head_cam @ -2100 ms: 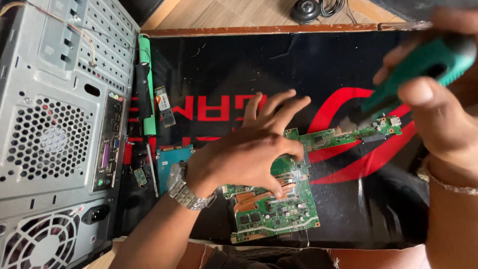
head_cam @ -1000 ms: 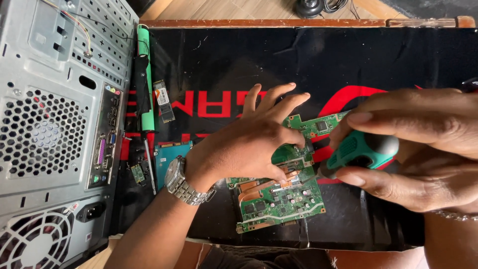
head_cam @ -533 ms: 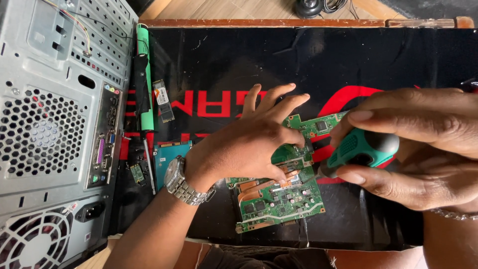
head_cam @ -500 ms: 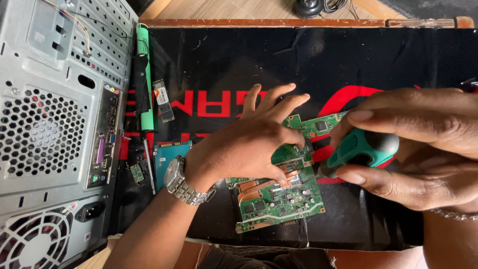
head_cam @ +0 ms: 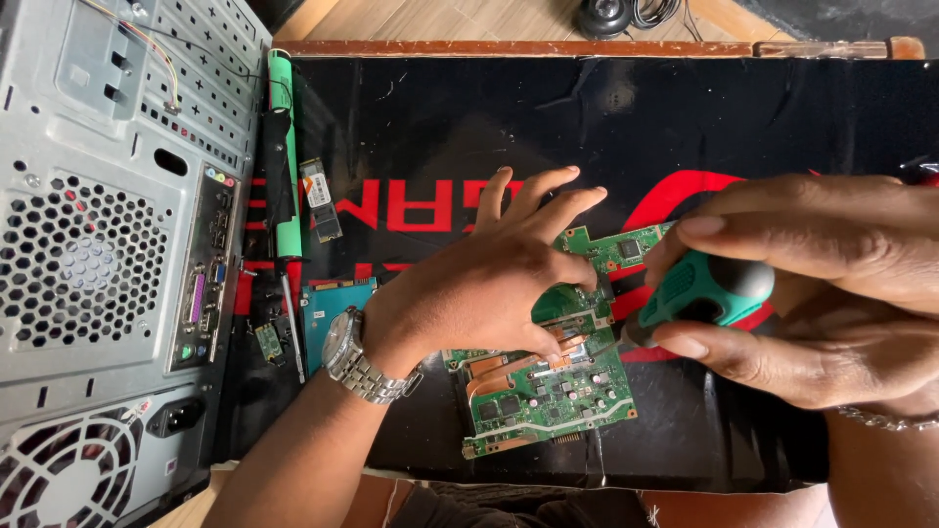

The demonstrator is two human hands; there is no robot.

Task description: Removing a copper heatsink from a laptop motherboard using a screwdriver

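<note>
A green laptop circuit board (head_cam: 548, 401) with copper heat pipes lies on a black and red mat (head_cam: 440, 127). My left hand (head_cam: 489, 279), with a metal wristwatch, presses flat on the board's upper part, fingers spread. My right hand (head_cam: 812, 293) grips a screwdriver (head_cam: 709, 288) with a green and black handle. Its tip points left and down onto the board beside my left thumb. A narrow arm of the board (head_cam: 616, 249) shows between the two hands.
A grey desktop computer case (head_cam: 108, 254) lies along the left, rear ports and fans facing up. Beside it lie a green tool (head_cam: 287, 156), a small memory stick (head_cam: 320, 200), a blue drive (head_cam: 328, 308) and small parts. The table's wooden edge (head_cam: 509, 47) runs along the top.
About two seconds ago my right hand held the screwdriver raised at the upper right. It has since come down onto the board and stayed there. My left hand has not moved.
</note>
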